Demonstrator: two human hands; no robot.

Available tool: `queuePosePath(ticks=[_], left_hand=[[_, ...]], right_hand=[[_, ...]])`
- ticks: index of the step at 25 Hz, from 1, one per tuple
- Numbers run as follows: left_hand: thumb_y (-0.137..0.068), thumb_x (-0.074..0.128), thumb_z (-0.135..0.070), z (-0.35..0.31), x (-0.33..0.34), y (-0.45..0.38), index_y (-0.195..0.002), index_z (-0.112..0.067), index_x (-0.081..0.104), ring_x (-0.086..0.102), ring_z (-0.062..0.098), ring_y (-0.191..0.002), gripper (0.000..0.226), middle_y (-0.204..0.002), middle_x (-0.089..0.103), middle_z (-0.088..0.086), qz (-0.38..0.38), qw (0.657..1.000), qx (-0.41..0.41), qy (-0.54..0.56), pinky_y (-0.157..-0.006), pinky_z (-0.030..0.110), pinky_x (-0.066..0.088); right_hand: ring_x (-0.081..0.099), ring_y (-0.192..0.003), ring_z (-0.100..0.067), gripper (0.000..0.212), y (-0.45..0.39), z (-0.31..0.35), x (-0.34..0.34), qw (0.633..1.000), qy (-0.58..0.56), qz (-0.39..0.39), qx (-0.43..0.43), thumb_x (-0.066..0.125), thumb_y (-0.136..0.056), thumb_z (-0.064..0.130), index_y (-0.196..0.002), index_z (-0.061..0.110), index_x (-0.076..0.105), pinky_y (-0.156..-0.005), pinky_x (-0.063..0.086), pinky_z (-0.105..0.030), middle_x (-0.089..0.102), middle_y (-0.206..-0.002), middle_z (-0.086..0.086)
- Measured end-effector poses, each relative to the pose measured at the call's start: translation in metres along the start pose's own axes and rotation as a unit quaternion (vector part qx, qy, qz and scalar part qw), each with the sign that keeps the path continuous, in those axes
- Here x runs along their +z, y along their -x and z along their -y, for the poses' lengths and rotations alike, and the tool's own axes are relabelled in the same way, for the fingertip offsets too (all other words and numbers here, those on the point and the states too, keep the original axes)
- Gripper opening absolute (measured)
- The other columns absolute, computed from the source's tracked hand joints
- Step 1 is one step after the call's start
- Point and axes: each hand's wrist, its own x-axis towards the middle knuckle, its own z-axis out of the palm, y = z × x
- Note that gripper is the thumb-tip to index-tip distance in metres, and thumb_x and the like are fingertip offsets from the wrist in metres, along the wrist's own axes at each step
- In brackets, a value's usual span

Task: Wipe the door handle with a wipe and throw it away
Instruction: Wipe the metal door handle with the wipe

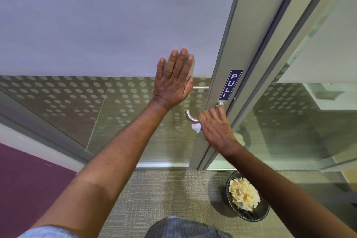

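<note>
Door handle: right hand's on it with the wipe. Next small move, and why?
Probably slide the right hand with the wipe along the door handle toward its curved free end. That bend shows bare, beyond the hand's grip, and looks not yet covered. The left hand lies flat on the door, bracing it. The waste basket on the floor comes later.

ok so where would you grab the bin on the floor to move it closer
Take the bin by its dark rim, from above on the side facing the person. It stands upright and open-topped on the carpet, filled with crumpled paper, so the rim is the only exposed edge.
</note>
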Motion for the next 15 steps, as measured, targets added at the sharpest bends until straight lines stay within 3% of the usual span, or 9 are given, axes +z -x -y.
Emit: queuePosePath(ticks=[2,5,6,9,15], left_hand=[[-0.104,0.040,-0.043,0.001,0.000,0.000,-0.165,-0.015,-0.006,-0.019,0.024,-0.160,0.082,-0.172,-0.023,0.004,0.002,1.000,-0.001,0.002,-0.130,0.046,-0.014],[-0.104,0.038,-0.043,0.000,0.001,0.000,-0.165,-0.015,-0.006,-0.019,0.024,-0.160,0.080,-0.172,-0.023,0.004,0.000,1.000,-0.003,0.007,-0.130,0.047,-0.013],[-0.104,0.038,-0.043,-0.001,0.002,0.000,-0.165,-0.015,-0.006,-0.018,0.024,-0.160,0.080,-0.172,-0.022,0.005,-0.002,1.000,-0.001,0.002,-0.130,0.047,-0.013],[-0.104,0.039,-0.043,0.001,0.003,0.000,-0.165,-0.015,-0.005,-0.017,0.024,-0.160,0.080,-0.172,-0.021,0.005,-0.005,1.000,-0.001,0.003,-0.130,0.047,-0.012],[-0.102,0.045,-0.043,0.003,0.003,0.001,-0.166,-0.015,-0.001,-0.015,0.026,-0.161,0.083,-0.173,-0.018,0.006,-0.006,1.000,0.010,-0.016,-0.131,0.049,-0.010]], right_hand=[[0.053,-0.105,-0.034,0.028,0.011,-0.016,0.008,1.000,0.025,-0.012,0.008,0.025,-0.101,0.017,-0.101,0.011,0.053,-0.117,0.025,-0.054,0.057,-0.094,-0.012],[0.049,-0.126,-0.039,0.017,0.020,-0.029,0.013,0.998,0.050,0.026,-0.009,0.043,-0.099,0.011,-0.113,0.008,0.051,-0.125,0.012,-0.057,0.058,-0.108,-0.016],[0.050,-0.128,-0.040,0.020,0.020,-0.026,0.011,0.998,0.047,0.033,-0.008,0.041,-0.099,0.010,-0.116,0.007,0.051,-0.126,0.009,-0.057,0.058,-0.109,-0.018],[0.057,-0.114,-0.034,0.040,0.007,0.007,0.000,0.998,-0.015,0.049,0.037,0.020,-0.102,0.013,-0.130,0.005,0.048,-0.126,0.009,-0.057,0.060,-0.104,-0.013],[0.057,-0.094,-0.028,0.047,-0.029,0.061,-0.012,0.984,-0.122,0.070,0.113,0.031,-0.097,0.025,-0.141,0.009,0.039,-0.110,0.029,-0.048,0.063,-0.093,-0.005]])
